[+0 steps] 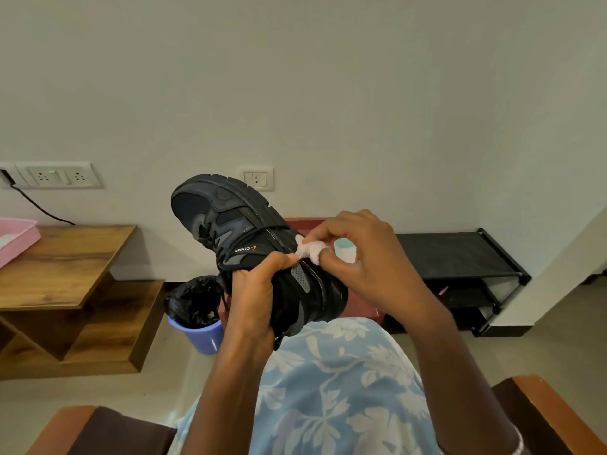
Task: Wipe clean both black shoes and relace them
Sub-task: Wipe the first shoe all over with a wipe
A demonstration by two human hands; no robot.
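A black shoe (230, 221) is held up in front of me, toe pointing up and to the left, its side with small lettering facing me. My left hand (254, 300) grips the shoe at its heel end from below. My right hand (364, 257) pinches a small white wipe (308, 249) and presses it against the shoe's side near the sole. Black laces hang loose near the tongue. I see only this one shoe.
A wooden side table (65, 264) with a pink tray (16, 238) stands at the left. A purple bin (203, 330) lined with a black bag sits on the floor below the shoe. A black shoe rack (460, 257) is at the right. Brown chair arms frame my lap.
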